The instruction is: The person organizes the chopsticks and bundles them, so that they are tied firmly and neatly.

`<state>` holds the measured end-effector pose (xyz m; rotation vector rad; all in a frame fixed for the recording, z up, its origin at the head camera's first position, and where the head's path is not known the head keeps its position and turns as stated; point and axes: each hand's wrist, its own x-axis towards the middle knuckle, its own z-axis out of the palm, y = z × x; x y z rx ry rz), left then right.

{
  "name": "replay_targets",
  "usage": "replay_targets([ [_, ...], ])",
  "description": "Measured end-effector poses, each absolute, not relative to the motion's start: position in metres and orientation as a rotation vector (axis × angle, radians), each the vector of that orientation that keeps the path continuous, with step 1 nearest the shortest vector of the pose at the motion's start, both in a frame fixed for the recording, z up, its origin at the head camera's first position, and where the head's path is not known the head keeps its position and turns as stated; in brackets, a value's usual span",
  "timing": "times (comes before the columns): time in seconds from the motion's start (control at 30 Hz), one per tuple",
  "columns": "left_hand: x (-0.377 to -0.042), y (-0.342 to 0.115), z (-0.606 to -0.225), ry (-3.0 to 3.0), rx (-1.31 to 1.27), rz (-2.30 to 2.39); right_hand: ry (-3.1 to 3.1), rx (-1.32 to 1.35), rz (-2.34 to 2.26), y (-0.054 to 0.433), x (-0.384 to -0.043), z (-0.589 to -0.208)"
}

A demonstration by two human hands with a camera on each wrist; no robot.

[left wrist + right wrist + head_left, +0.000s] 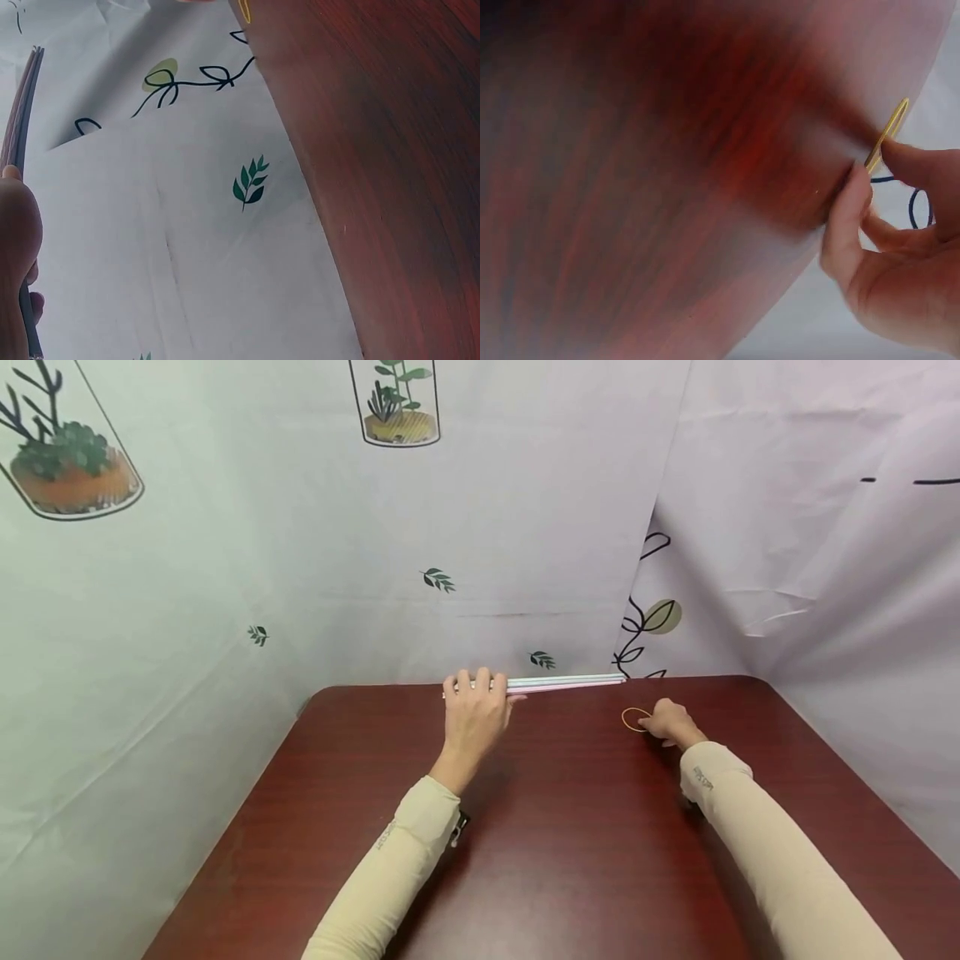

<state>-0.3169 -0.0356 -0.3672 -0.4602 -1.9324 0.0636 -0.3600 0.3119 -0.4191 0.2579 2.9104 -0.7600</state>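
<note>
My left hand [474,714] grips a bundle of thin, pale straw-like sticks [566,682], whitish, greenish and pinkish, above the far edge of the table. The bundle lies nearly level and its longer end points right. In the left wrist view the sticks [24,112] stick out past the fingers at the left side. Over the far right of the table, my right hand [670,722] pinches a yellow rubber band [623,717] between thumb and finger. The right wrist view shows the band [895,120] edge-on at the fingertips, apart from the bundle.
A dark red wooden table [570,843] stretches beneath both arms. White cloth [510,527] printed with plants hangs behind its far edge and along the sides. A dark strap-like piece [460,829] shows at the left wrist.
</note>
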Motion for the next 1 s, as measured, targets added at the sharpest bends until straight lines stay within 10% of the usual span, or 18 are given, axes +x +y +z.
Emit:
replay_targets([
  [0.27, -0.317, -0.032, -0.366, -1.907, -0.465, 0.059, 3.016, 0.103, -0.889, 0.317, -0.359, -0.418],
  [0.6, -0.315, -0.036, -0.361, -1.967, -0.449, 0.045, 1.991, -0.066, -2.469, 0.294, -0.333, -0.365],
  [1.0, -0.312, -0.038, -0.353, -2.065, -0.466, 0.022, 1.586, -0.529, -2.659, 0.268, -0.3, -0.328],
])
